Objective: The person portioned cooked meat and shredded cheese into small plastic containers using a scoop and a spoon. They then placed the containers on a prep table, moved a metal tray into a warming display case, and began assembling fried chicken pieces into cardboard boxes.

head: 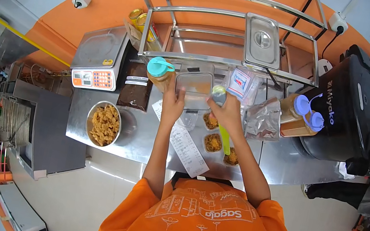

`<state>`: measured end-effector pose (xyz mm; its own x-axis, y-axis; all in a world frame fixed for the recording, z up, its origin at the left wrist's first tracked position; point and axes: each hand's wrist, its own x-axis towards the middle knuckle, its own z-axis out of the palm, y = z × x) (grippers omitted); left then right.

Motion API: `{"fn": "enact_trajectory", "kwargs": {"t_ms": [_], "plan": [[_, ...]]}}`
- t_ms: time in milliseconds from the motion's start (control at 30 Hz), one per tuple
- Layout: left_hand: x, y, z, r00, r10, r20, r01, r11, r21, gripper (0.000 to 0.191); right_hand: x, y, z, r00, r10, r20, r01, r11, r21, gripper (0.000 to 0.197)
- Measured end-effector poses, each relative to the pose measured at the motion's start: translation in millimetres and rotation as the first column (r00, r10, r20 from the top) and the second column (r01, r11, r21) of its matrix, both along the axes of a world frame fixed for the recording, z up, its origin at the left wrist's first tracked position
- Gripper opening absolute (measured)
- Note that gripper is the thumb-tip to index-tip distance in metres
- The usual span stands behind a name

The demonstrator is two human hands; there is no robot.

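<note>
My left hand (172, 105) is beside a squeeze bottle with a teal lid (159, 68) and the near left edge of a clear plastic container (195, 82). Its fingertips are partly hidden, so its grip cannot be told. My right hand (228, 114) is closed around a small greyish bottle or jar with a yellow-green top (219, 91). Below that hand runs a bright green handle (224, 140), beside small clear tubs of brown shredded food (213, 142). A long printed receipt (189, 149) lies between my forearms.
A steel bowl of fried pieces (105, 125) stands left, below a digital scale (96, 59) and a dark packet (135, 86). To the right are a foil pouch (264, 118), purple-lidded bottles (305, 114) and a black Miyako appliance (349, 111). A steel rack (232, 14) stands behind.
</note>
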<state>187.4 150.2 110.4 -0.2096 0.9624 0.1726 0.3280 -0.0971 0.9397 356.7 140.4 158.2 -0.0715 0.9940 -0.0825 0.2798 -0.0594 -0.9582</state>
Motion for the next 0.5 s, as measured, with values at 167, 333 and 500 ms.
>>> {"fn": "enact_trajectory", "kwargs": {"t_ms": [167, 333, 500], "plan": [[12, 14, -6, 0.915, 0.072, -0.396, -0.05, 0.997, 0.065, 0.056, -4, 29, -22, 0.994, -0.106, 0.018, 0.107, 0.993, -0.049, 0.036], [16, 18, -7, 0.872, 0.109, -0.478, -0.051, 0.99, 0.133, 0.059, -7, 39, -39, 0.984, -0.173, -0.037, 0.172, 0.985, -0.028, 0.033], [17, 27, -10, 0.932, 0.108, -0.347, -0.037, 0.978, 0.206, 0.056, -14, 44, -34, 0.961, -0.251, -0.119, 0.244, 0.967, -0.074, 0.031]]}}
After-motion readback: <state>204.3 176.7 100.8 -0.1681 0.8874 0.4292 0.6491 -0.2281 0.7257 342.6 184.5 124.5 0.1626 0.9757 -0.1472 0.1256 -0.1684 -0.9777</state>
